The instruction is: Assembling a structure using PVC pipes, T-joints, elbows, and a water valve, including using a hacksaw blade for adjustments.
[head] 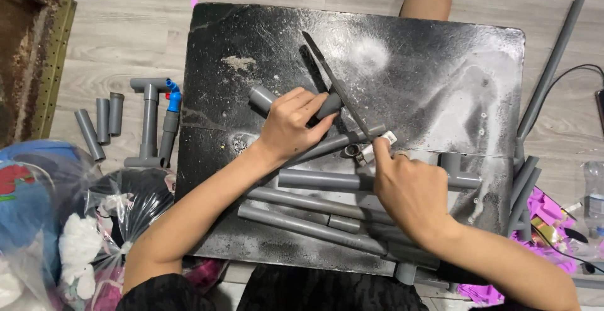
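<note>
I see a black, dust-streaked board (pixel 440 65) lying on a pale wood-plank floor (pixel 126 34), and everything I work with sits on it. Long grey pipes (pixel 308 226) lie in a row across the board's near half, with a grey tee fitting (pixel 456 172) towards the right edge. Off the board to the left rests an assembled pipe frame (pixel 150 122) with a blue valve (pixel 173 95), and three short pipe stubs (pixel 102 119) lie beside it. More grey pipes (pixel 550 65) lean along the right side.

My left hand (pixel 292 125) is closed over a short grey pipe piece (pixel 296 106) near the board's centre, pressing it down; both of its ends stick out past my fingers. My right hand (pixel 409 188) is curled shut around the handle of a thin saw blade (pixel 336 84), which runs diagonally up and away, crossing just beside the held pipe piece. A small metal clamp ring (pixel 351 151) lies between my hands.
</note>
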